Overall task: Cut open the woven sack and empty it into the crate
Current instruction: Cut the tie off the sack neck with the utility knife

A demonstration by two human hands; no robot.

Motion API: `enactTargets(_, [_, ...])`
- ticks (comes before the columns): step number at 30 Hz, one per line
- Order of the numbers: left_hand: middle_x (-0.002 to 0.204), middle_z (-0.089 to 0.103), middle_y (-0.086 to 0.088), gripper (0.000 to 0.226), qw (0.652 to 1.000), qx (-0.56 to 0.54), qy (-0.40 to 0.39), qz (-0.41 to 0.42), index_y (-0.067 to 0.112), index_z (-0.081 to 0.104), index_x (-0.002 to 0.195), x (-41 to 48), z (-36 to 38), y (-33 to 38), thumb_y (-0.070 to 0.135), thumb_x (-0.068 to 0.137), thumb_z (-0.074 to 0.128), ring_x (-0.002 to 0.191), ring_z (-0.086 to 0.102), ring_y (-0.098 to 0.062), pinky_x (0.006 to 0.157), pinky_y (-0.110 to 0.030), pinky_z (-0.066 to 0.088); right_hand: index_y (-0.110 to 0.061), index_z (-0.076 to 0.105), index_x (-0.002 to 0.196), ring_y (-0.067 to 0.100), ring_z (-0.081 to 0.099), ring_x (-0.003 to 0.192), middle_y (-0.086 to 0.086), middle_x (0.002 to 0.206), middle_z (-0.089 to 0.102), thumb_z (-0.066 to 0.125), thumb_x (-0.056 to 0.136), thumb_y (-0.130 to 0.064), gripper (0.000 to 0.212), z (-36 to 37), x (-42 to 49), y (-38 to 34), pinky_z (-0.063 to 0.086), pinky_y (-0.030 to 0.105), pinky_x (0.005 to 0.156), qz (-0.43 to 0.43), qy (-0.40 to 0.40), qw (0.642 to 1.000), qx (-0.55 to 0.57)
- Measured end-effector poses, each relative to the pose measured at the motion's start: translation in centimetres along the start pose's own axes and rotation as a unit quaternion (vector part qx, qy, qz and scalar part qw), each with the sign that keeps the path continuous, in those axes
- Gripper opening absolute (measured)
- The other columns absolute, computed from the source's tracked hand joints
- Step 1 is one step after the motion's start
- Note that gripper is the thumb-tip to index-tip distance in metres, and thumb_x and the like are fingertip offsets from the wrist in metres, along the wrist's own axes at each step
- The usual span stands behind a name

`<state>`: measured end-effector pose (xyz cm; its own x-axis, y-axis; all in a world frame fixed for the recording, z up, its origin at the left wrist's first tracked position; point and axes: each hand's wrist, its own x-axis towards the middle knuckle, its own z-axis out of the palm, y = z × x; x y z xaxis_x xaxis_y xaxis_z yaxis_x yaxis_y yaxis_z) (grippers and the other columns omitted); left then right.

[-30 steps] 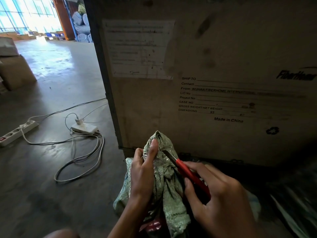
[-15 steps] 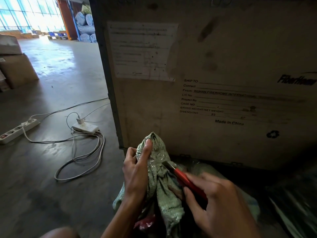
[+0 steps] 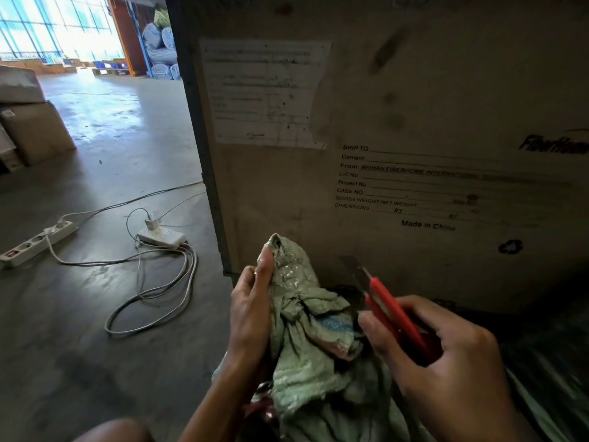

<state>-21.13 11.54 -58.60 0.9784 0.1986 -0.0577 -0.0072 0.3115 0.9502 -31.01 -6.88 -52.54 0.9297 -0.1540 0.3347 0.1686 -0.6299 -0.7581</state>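
Mid-job, at the cutting step. Pinching the bunched neck of the woven sack (image 3: 302,314) w/ the left hand (image 3: 251,314): one digit laid up along the top fold, the rest curled behind. Prob. done to keep the weave taut & upright, giving a blade something firm to bite rather than slack cloth.

Gripping a red utility knife (image 3: 395,314) in the right hand (image 3: 446,355), fingers wrapped round the handle. Blade (image 3: 352,267) out, pointing up & left, just beside the sack w/ the tip in free air. Angled away from the L fingers, seemingly for safety.

Sack standing low & centre, directly in front of the person, hard by the foot of a big plywood case (image 3: 414,106) w/ a shipping stencil. Gap showing in the pale-green weave below the neck, blue & pink stuff visible inside. Judged partly opened, not yet emptied.

Can't tell whether that case is the target crate. Dark blurred mass (image 3: 548,378) at lower R, too unclear to name.

Well apart on the floor (image 3: 95,346) to the L: two power strips (image 3: 38,244) (image 3: 161,236) w/ looped white cables (image 3: 153,298), cardboard boxes (image 3: 38,132) further off. Irrelevant to the job.

Next, prob.: blade to the neck below the L hand, stroke directed away from the fingers. Main risk: slipping toward that raised digit, given how near it sits to the likely cut line.
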Motion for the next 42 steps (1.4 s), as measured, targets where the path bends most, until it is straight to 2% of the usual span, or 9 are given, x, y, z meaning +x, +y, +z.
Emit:
enactTargets(4, [0.107, 0.059, -0.043, 0.099, 0.996, 0.021, -0.080, 0.042, -0.010, 0.060, 0.108, -2.0, 1.9, 0.6, 0.080, 0.067, 0.069, 0.086, 0.066, -0.038, 0.084, -0.062, 0.054, -0.041, 0.072, 0.089, -0.006, 0.070, 0.077, -0.020, 0.086, 0.074, 0.080, 0.055, -0.071, 0.046, 0.5, 0.2, -0.1, 0.053, 0.011, 0.061, 0.046, 0.001, 0.993, 0.106])
enactTargets(8, [0.097, 0.057, -0.046, 0.085, 0.989, 0.048, -0.125, 0.067, -0.013, 0.060, 0.101, -3.3, 2.6, 0.6, 0.070, 0.083, 0.062, 0.078, 0.060, -0.033, 0.072, -0.067, 0.052, -0.031, 0.075, 0.096, 0.004, 0.076, 0.079, -0.011, 0.085, 0.080, 0.093, 0.051, -0.040, 0.049, 1.2, 0.2, 0.2, 0.061, 0.024, 0.071, 0.094, -0.058, 0.976, 0.189])
enactTargets(12, [0.087, 0.074, -0.031, 0.057, 0.984, 0.055, -0.157, 0.065, 0.004, 0.077, 0.087, -3.1, 2.1, 0.9, 0.056, 0.086, 0.055, 0.073, 0.071, -0.032, 0.069, -0.046, 0.058, -0.025, 0.076, 0.099, 0.010, 0.078, 0.083, -0.006, 0.091, 0.081, 0.092, 0.062, -0.024, 0.040, 0.6, 0.6, 0.6, 0.062, 0.026, 0.073, 0.102, -0.096, 0.966, 0.217])
enactTargets(19, [0.068, 0.074, -0.010, 0.051, 0.974, 0.044, -0.221, 0.035, 0.006, 0.078, 0.075, -2.4, 1.6, 1.0, 0.052, 0.085, 0.057, 0.059, 0.071, -0.015, 0.054, -0.025, 0.058, -0.024, 0.076, 0.098, 0.021, 0.077, 0.086, 0.008, 0.092, 0.078, 0.086, 0.072, -0.015, 0.029, 0.0, 0.7, 1.1, 0.060, 0.025, 0.071, 0.077, -0.126, 0.952, 0.269])
enactTargets(23, [0.087, 0.077, -0.018, 0.053, 0.973, 0.024, -0.230, 0.003, 0.007, 0.080, 0.090, -2.3, 1.5, 1.0, 0.058, 0.084, 0.064, 0.078, 0.075, -0.026, 0.069, -0.034, 0.063, -0.026, 0.076, 0.100, 0.014, 0.077, 0.087, 0.000, 0.094, 0.079, 0.084, 0.076, -0.018, 0.027, 0.3, 0.6, 1.3, 0.059, 0.023, 0.073, 0.060, -0.117, 0.957, 0.258])
enactTargets(27, [0.107, 0.078, -0.020, 0.060, 0.991, 0.016, -0.126, -0.048, 0.009, 0.077, 0.107, -1.9, 1.3, 0.4, 0.061, 0.080, 0.066, 0.103, 0.075, -0.037, 0.096, -0.054, 0.058, -0.036, 0.072, 0.101, -0.005, 0.070, 0.083, -0.016, 0.086, 0.074, 0.077, 0.081, -0.045, 0.024, 1.5, 0.6, 2.5, 0.051, 0.006, 0.071, -0.012, 0.070, 0.996, 0.046])
enactTargets(32, [0.105, 0.081, -0.011, 0.067, 0.998, 0.031, -0.030, -0.053, 0.022, 0.080, 0.100, -0.8, 0.4, -0.3, 0.080, 0.070, 0.068, 0.104, 0.075, -0.031, 0.101, -0.059, 0.053, -0.037, 0.068, 0.118, -0.006, 0.067, 0.079, -0.023, 0.081, 0.069, 0.051, 0.094, -0.051, 0.032, 1.5, 0.4, 2.1, 0.044, -0.001, 0.066, -0.082, 0.096, 0.992, -0.028])
enactTargets(37, [0.101, 0.080, -0.004, 0.068, 0.997, 0.076, 0.005, -0.002, 0.017, 0.077, 0.104, -1.8, 1.6, 0.1, 0.077, 0.075, 0.061, 0.104, 0.074, -0.026, 0.100, -0.055, 0.054, -0.038, 0.068, 0.122, 0.002, 0.074, 0.086, -0.018, 0.105, 0.076, 0.053, 0.095, -0.045, 0.031, 2.9, -0.7, 1.0, 0.061, 0.025, 0.069, -0.147, 0.070, 0.983, -0.083])
enactTargets(42, [0.131, 0.069, -0.012, 0.101, 0.997, 0.077, 0.016, 0.004, 0.013, 0.064, 0.131, -2.1, 1.5, -0.3, 0.091, 0.068, 0.054, 0.125, 0.064, -0.028, 0.108, -0.055, 0.049, -0.038, 0.066, 0.120, 0.005, 0.074, 0.080, -0.018, 0.098, 0.076, 0.049, 0.095, -0.046, 0.030, 3.3, -1.0, 0.7, 0.061, 0.026, 0.062, -0.124, 0.071, 0.983, -0.116])
